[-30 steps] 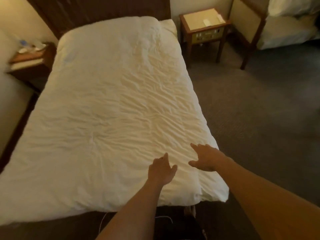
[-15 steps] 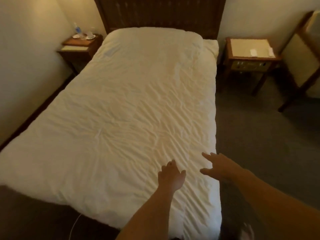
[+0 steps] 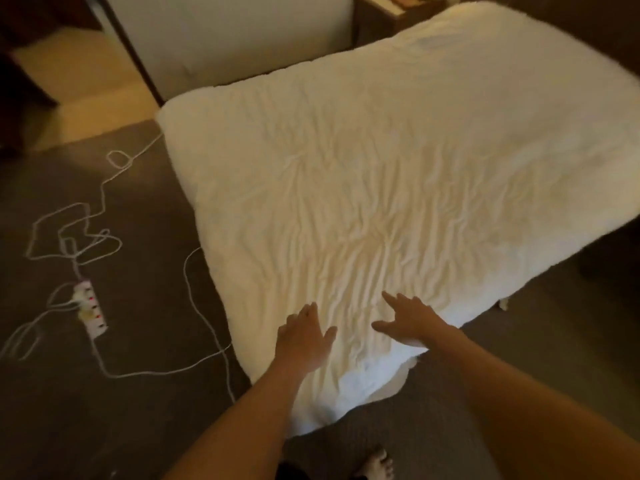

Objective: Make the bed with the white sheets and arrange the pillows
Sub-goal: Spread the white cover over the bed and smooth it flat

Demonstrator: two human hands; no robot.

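Head: left hand, right hand spread over sheet

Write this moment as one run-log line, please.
left hand: open, flat on white cover | right hand: open, spread at cover's edge | cover: wrinkled

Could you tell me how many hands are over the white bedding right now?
2. The left hand lies open near the foot corner of the white bedding; the right hand is spread just to its right.
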